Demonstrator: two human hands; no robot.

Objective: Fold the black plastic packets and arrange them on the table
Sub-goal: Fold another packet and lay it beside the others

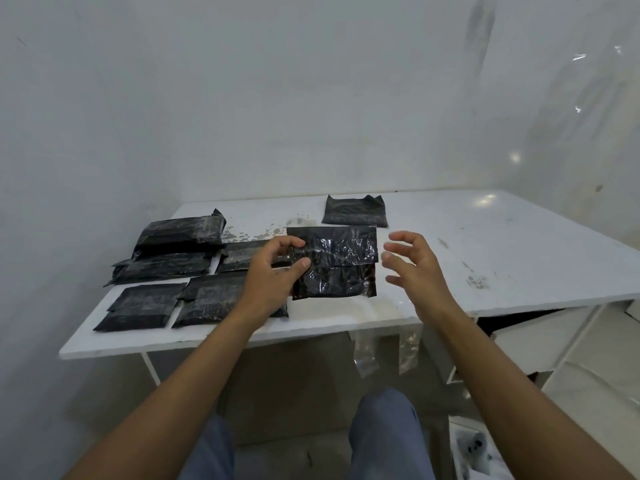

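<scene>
Folding which one at this moment? (one)

The glossy black packet [334, 261] in the middle, over the white table [485, 258]. Whether it rests on the top or hangs just above it I cannot tell. It looks doubled over, one layer lying across the other. (other)

Who has it? (one)

The left hand [273, 275] pinches its left edge between thumb and curled fingers. The right hand [412, 268] is just beside its right edge, apart from it, fingers spread and loosely bent, holding nothing. (other)

How much is done? (one)

To the left lie the folded packets [180, 233], about five dark bundles toward the table's left side, some overlapping, the back ones piled. I judge those finished. (other)

And what is left? (one)

The one in hand wants its fold pressed and a place in the group. A far packet [355, 211] lies flat toward the back of the table, corners sticking up, and it looks unfolded to me. So well past half, I would say, with two to go as far as can be seen. (other)

Anything round about? (one)

Clear plastic [363, 355] hangs below the table edge, and the person's legs [384, 434] in blue show beneath (other)
</scene>
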